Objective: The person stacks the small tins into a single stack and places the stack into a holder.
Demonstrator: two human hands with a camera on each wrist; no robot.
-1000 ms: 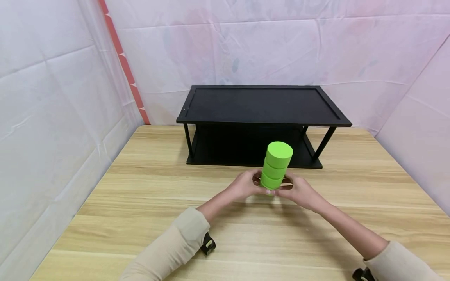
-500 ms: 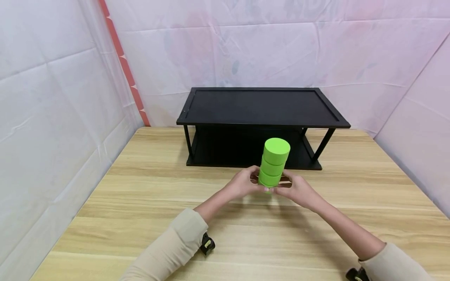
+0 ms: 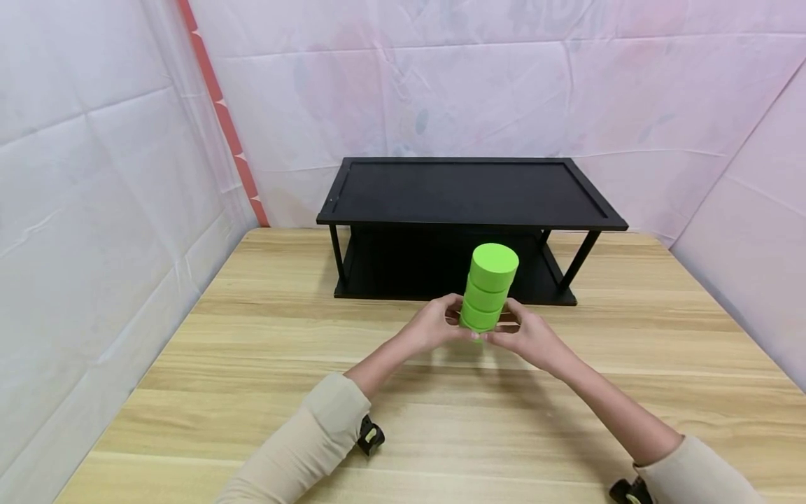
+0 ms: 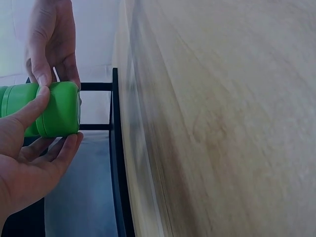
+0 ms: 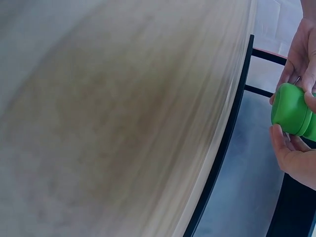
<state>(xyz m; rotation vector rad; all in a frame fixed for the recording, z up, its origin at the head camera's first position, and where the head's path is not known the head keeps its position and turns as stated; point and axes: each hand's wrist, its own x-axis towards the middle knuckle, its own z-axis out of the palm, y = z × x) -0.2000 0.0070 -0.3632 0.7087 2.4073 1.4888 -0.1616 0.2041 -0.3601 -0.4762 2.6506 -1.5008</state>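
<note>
A bright green tiered cylinder (image 3: 485, 287), ringed by seams and flat on top, is held between both hands in front of the shelf. My left hand (image 3: 433, 327) grips its lower part from the left, and my right hand (image 3: 532, 338) grips it from the right. Both thumbs meet close together on the near side. In the left wrist view, the cylinder's rounded lower end (image 4: 61, 109) shows fingers on opposite sides. The right wrist view has that end of the cylinder (image 5: 291, 108) at its right edge. Its base stands above the table, slightly tilted in the head view.
Just beyond the hands stands a black two-level shelf (image 3: 460, 192) with a flat top, thin posts and a lower board (image 3: 409, 266). The wooden table (image 3: 252, 392) stretches around it. White cloth walls (image 3: 88, 210) rise at the left, back and right.
Both hands have carried the green cylinder slightly leftward and a little upward in the head view, keeping their grip. The shelf stays in place apart from a small camera shift.
</note>
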